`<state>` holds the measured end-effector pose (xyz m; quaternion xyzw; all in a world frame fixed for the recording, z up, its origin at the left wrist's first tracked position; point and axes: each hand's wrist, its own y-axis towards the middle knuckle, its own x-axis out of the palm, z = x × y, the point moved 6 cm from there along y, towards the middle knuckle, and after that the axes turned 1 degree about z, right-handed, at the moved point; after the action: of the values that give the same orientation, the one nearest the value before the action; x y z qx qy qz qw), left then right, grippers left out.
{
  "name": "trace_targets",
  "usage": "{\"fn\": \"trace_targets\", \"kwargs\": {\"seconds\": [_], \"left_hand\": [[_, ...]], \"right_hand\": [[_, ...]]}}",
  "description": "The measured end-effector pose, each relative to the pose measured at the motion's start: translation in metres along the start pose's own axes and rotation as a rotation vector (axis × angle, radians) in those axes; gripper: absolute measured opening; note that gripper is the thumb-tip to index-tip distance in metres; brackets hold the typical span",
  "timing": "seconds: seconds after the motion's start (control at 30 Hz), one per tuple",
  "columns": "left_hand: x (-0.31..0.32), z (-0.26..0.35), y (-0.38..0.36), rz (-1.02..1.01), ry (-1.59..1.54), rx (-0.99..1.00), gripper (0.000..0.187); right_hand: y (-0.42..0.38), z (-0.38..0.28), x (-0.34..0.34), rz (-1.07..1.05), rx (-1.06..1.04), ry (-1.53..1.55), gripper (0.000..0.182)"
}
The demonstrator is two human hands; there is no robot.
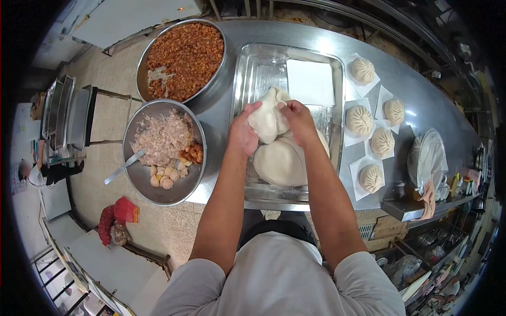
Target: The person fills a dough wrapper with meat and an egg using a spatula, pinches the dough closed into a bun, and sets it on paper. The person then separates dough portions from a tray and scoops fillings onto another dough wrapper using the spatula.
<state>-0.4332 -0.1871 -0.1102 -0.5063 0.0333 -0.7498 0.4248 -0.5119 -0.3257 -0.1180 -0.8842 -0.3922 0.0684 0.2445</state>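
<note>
Between my two hands hangs a piece of pale dough (270, 117), with a folded, uneven top edge. My left hand (245, 129) grips its left side, and my right hand (298, 122) pinches the upper right part. Below it a large smooth dough mass (279, 162) lies in a rectangular metal tray (256, 58); the held piece overlaps this mass in the view. A stack of white paper squares (310, 82) lies in the tray's far right corner.
Left of the tray stand a bowl of reddish-brown filling (184, 58) and a bowl of pale minced filling (161, 131) with a spoon (125, 165). Several pleated buns (360, 121) sit on paper squares to the right. Beyond them is a plastic-covered round container (428, 158).
</note>
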Motion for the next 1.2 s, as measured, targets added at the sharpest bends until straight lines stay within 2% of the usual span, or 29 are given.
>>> {"fn": "trace_targets", "kwargs": {"seconds": [0.1, 0.23, 0.3, 0.33, 0.37, 0.4, 0.43, 0.47, 0.5, 0.53, 0.57, 0.63, 0.67, 0.73, 0.77, 0.83, 0.87, 0.93, 1.07, 1.13, 1.17, 1.2], "left_hand": [[-0.004, 0.001, 0.0, 0.036, 0.058, 0.007, 0.051], [-0.005, 0.005, 0.0, 0.016, 0.071, 0.12, 0.05], [-0.004, 0.01, 0.001, 0.035, 0.073, 0.166, 0.05], [-0.003, 0.015, -0.001, 0.054, 0.077, 0.213, 0.05], [-0.002, 0.016, -0.005, 0.057, 0.075, 0.211, 0.05], [0.004, 0.021, -0.016, 0.113, 0.204, 0.201, 0.049], [0.005, 0.023, -0.027, 0.169, 0.333, 0.191, 0.049], [-0.003, 0.021, -0.036, 0.17, 0.331, 0.192, 0.049], [-0.01, 0.027, -0.048, 0.16, 0.654, 0.368, 0.049], [-0.009, 0.03, -0.063, 0.148, 0.976, 0.543, 0.049], [-0.012, 0.028, -0.077, 0.15, 0.974, 0.539, 0.049], [-0.008, 0.021, -0.102, 0.084, 1.162, 0.462, 0.05], [-0.013, 0.016, -0.108, 0.082, 1.16, 0.467, 0.05], [-0.032, -0.008, -0.112, 0.042, 1.009, 0.218, 0.049], [-0.035, -0.013, -0.117, 0.034, 1.011, 0.219, 0.049], [-0.043, -0.027, -0.125, 0.069, 0.694, 0.022, 0.049], [-0.045, -0.03, -0.13, 0.064, 0.7, 0.017, 0.049], [-0.046, -0.03, -0.136, 0.072, 0.548, -0.001, 0.05], [-0.051, -0.027, -0.149, 0.172, 0.445, -0.149, 0.051], [-0.057, -0.028, -0.154, 0.199, 0.357, -0.171, 0.055], [-0.059, -0.027, -0.155, 0.194, 0.357, -0.173, 0.055], [-0.061, -0.027, -0.155, 0.188, 0.254, -0.217, 0.056]], "right_hand": [[0.009, 0.001, -0.006, 0.024, -0.12, -0.171, 0.011], [0.005, -0.001, -0.013, 0.115, -0.09, -0.208, 0.014], [0.0, 0.004, -0.002, -0.081, 0.065, 0.247, 0.016], [-0.004, 0.0, -0.005, -0.079, 0.067, 0.246, 0.016], [-0.01, -0.011, -0.008, -0.129, -0.027, 0.237, 0.017], [-0.02, -0.023, -0.01, -0.18, -0.12, 0.228, 0.018], [-0.03, -0.025, -0.018, -0.181, -0.117, 0.226, 0.018], [-0.043, -0.031, -0.032, -0.107, -0.227, -0.1, 0.023], [-0.057, -0.038, -0.042, -0.029, -0.337, -0.428, 0.028], [-0.073, -0.038, -0.047, -0.004, -0.383, -0.623, 0.03], [-0.092, -0.034, -0.05, 0.022, -0.422, -0.817, 0.032], [-0.125, -0.013, -0.045, 0.013, -0.389, -0.897, 0.033], [-0.139, -0.01, -0.038, 0.015, -0.394, -0.898, 0.033], [-0.163, -0.014, -0.019, 0.129, -0.565, -1.145, 0.034], [-0.163, -0.011, -0.017, 0.137, -0.566, -1.145, 0.034], [-0.162, -0.008, -0.012, 0.163, -0.593, -0.983, 0.033], [-0.162, -0.005, -0.009, 0.171, -0.589, -0.98, 0.033], [-0.151, 0.005, -0.014, 0.234, -0.289, -0.744, 0.033], [-0.151, 0.013, -0.002, 0.234, -0.311, -0.817, 0.026], [-0.165, 0.007, 0.025, 0.14, -0.582, -0.891, 0.03], [-0.173, 0.012, 0.037, 0.125, -0.634, -0.815, 0.025], [-0.18, 0.023, 0.056, -0.019, -0.612, -0.768, 0.023]]}}
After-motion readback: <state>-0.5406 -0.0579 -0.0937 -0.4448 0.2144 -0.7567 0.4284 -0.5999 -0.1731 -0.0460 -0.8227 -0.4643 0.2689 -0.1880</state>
